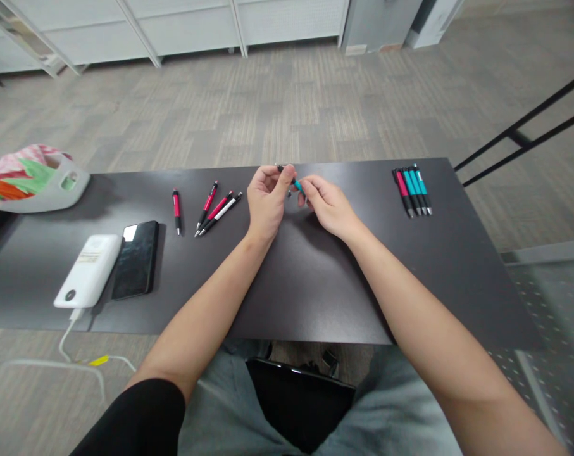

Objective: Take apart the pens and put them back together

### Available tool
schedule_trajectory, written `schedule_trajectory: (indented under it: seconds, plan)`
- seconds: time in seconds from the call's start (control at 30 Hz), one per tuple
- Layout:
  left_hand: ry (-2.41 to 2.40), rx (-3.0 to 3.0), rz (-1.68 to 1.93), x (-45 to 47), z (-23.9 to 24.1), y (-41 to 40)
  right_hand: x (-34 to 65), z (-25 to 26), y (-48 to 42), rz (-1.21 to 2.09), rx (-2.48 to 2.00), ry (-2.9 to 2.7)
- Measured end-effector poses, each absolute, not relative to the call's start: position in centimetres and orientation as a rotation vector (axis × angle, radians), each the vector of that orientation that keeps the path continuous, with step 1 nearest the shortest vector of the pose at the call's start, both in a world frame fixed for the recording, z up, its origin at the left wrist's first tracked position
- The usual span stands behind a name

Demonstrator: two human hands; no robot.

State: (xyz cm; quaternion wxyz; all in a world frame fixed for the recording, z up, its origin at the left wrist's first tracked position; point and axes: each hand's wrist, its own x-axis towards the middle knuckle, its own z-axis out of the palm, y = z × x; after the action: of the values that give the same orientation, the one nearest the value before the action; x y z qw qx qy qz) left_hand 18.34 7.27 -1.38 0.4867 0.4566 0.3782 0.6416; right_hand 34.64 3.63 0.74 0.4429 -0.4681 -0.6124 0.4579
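Note:
Over the far middle of the dark table [315, 278], my left hand [268, 199] and my right hand [327, 204] both pinch one teal pen [297, 183]. The left fingers close on its dark end, the right fingers curl round the teal barrel. A small part lies on the table just under the pen, too small to name. To the left lie a single red pen [176, 210] and three more red and white pens [218, 209] fanned out. At the far right several red and teal pens [412, 190] lie side by side.
A white power bank [90, 269] with a cable and a black phone [135, 258] lie at the left front. A colourful bag [28, 177] rests on the table's far left corner. Black railings stand to the right.

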Motion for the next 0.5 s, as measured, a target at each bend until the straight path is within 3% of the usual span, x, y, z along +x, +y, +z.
schedule_trajectory:
  seconds: [0.5]
  plan:
    - [0.973,1.098,1.539,18.53,-0.67,6.81,35.0,0.64,4.03,1.038,-1.126,-1.509]
